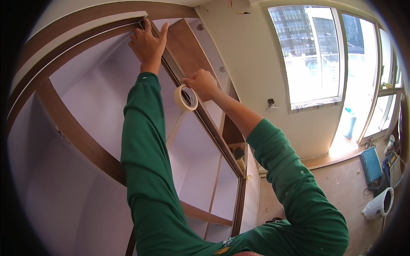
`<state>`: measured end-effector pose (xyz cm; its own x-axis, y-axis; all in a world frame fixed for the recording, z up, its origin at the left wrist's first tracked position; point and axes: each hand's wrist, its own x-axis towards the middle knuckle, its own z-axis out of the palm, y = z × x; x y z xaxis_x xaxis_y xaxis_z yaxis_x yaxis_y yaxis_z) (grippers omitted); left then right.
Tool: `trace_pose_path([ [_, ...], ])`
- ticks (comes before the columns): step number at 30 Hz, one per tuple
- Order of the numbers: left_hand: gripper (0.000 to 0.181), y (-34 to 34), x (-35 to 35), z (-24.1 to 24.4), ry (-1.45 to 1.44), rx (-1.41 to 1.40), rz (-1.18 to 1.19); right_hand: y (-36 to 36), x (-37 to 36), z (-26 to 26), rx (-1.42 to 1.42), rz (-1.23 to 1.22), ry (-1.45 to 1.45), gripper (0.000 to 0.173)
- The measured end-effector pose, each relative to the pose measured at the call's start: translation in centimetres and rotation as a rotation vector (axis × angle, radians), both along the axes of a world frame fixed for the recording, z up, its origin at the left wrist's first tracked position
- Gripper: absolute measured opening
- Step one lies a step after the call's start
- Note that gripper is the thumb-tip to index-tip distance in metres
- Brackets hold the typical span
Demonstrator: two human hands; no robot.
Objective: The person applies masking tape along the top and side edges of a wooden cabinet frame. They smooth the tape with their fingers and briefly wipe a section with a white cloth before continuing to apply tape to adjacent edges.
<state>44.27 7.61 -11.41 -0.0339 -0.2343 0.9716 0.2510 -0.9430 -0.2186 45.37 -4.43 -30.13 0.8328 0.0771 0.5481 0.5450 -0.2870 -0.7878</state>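
My left hand (146,44) reaches up to the top corner of a built-in wooden cabinet frame (166,12), fingertips against the corner and thumb spread. Lower down, beside the frame's dark upright edge (221,140), my right hand (201,84) grips a roll of masking tape (186,98) at its upper rim. The roll hangs edge-on to the upright. Whether a strip of tape runs between the two hands cannot be told.
Pale cabinet compartments with wooden shelves (205,213) lie behind my arms. At right are a bright window (307,57), a wall box (271,103), a blue case (371,164) and a white bucket (379,204) on the floor. Loose wires (237,9) hang above.
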Motion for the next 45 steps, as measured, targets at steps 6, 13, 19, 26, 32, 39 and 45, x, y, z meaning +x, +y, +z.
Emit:
trace_pose_path([
  [6, 0.067, 1.3, -0.7, -0.3, 0.050, 0.032, 0.009, 0.1, -0.5, 0.1, -0.003, 0.015, 0.026, 0.044],
  [13, 0.052, 5.0, -1.8, -3.5, 0.068, 0.409, -0.065, 0.2, -0.7, -0.1, 0.032, -0.004, 0.009, 0.044],
  [19, 0.085, 6.5, -3.6, -7.2, 0.335, 0.419, -0.148, -0.1, -1.8, -0.1, 0.029, 0.033, 0.020, 0.046],
  [26, 0.103, 4.7, -2.9, -7.8, 0.337, 0.377, -0.224, -0.8, -0.7, -3.1, 0.269, 0.004, -0.110, 0.041],
  [32, 0.103, 6.9, -3.4, -8.2, 0.319, 0.402, -0.202, 0.6, -9.6, -10.8, 0.104, -0.016, -0.602, 0.045],
  [39, 0.086, 4.8, -5.1, -8.5, 0.249, 0.416, -0.198, 3.0, -8.5, -11.5, 0.123, -0.089, -0.699, 0.047],
  [45, 0.110, 5.2, -6.1, -8.7, 0.469, 0.295, -0.277, 2.0, -10.4, -13.4, 0.076, -0.038, -0.476, 0.034],
])
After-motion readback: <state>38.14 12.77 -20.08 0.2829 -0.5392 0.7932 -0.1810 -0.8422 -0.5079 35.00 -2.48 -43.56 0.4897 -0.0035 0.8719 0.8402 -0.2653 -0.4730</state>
